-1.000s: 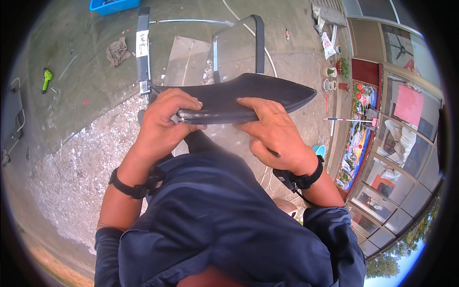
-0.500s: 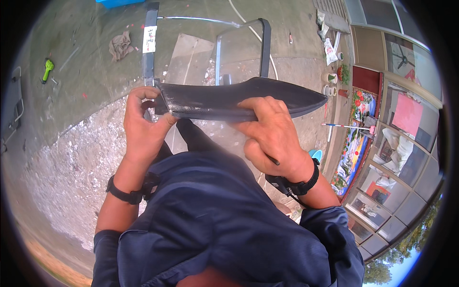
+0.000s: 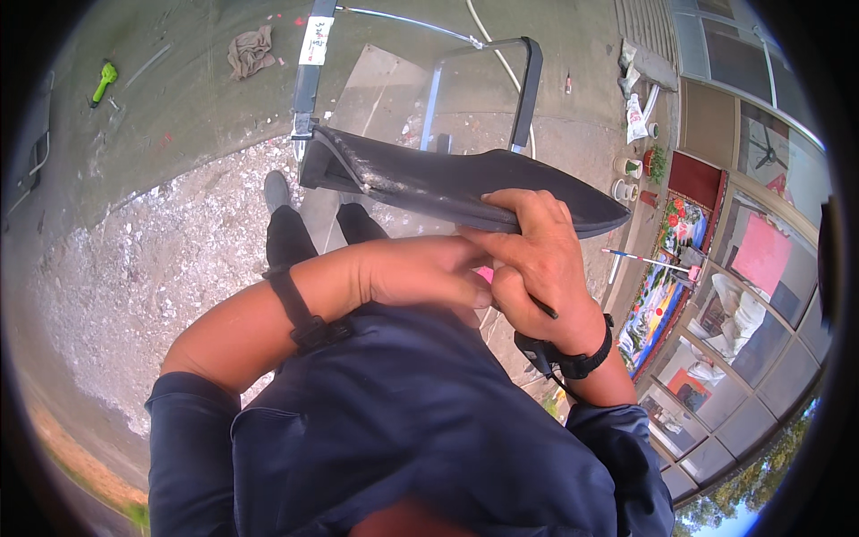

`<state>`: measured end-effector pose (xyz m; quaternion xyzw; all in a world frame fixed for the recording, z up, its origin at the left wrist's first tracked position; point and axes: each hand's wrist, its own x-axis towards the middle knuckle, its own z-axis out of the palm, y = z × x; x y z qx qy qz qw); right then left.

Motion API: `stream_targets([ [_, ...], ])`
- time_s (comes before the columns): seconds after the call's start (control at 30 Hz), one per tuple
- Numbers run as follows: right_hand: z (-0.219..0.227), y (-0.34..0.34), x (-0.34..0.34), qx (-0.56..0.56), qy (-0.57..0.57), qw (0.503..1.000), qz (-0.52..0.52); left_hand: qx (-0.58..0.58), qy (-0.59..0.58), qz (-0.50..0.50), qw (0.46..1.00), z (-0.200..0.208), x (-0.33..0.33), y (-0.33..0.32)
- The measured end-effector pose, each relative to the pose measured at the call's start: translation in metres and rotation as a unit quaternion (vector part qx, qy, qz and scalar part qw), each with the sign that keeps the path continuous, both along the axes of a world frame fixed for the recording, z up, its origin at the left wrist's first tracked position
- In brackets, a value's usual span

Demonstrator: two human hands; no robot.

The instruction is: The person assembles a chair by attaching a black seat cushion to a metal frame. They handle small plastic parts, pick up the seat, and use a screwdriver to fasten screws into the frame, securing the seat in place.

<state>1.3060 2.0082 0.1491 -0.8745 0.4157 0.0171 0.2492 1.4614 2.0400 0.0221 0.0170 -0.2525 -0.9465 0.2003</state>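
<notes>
A long black curved panel (image 3: 429, 183), pointed at its right end and scuffed along its left edge, lies across a dark metal frame (image 3: 307, 85). My right hand (image 3: 537, 259) rests its index finger on the panel's near edge; the other fingers curl round a thin dark stick (image 3: 542, 308) whose end pokes out below the knuckles. My left hand (image 3: 429, 273) has its thumb and fingers closed beside the right hand, at the panel's near side. Something small and pink (image 3: 486, 274) shows between the hands; its shape is mostly hidden, as are the left fingertips.
A clear sheet (image 3: 474, 89) stands inside the frame. To the far left lie a green power tool (image 3: 105, 83) and a crumpled cloth (image 3: 251, 52). Whitish chips (image 3: 170, 251) litter the ground by my feet. Potted plants (image 3: 656, 163) and a glazed wall (image 3: 752, 295) line the right.
My left hand has let go of the panel's left end and crossed right to meet my right hand. The right hand stays at the panel. A pink bit now shows between the hands.
</notes>
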Motion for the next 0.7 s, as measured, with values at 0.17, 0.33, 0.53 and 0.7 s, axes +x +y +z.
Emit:
stream_targets([
  [0.17,0.004,0.001,0.005,0.006,0.031,0.999,-0.002,-0.168,-0.039,0.098,0.98,0.0,-0.013,0.004],
  [0.33,-0.009,-0.005,0.001,-0.002,-0.028,0.999,0.016,-0.239,-0.117,0.136,0.954,0.008,-0.006,0.001],
  [0.53,-0.005,-0.009,-0.002,-0.003,-0.046,0.998,0.039,-0.258,-0.207,0.104,0.938,-0.006,0.034,0.0],
  [0.7,-0.012,-0.009,-0.005,-0.051,-0.013,0.996,0.066,-0.085,-0.27,0.011,0.959,-0.047,0.108,0.018],
])
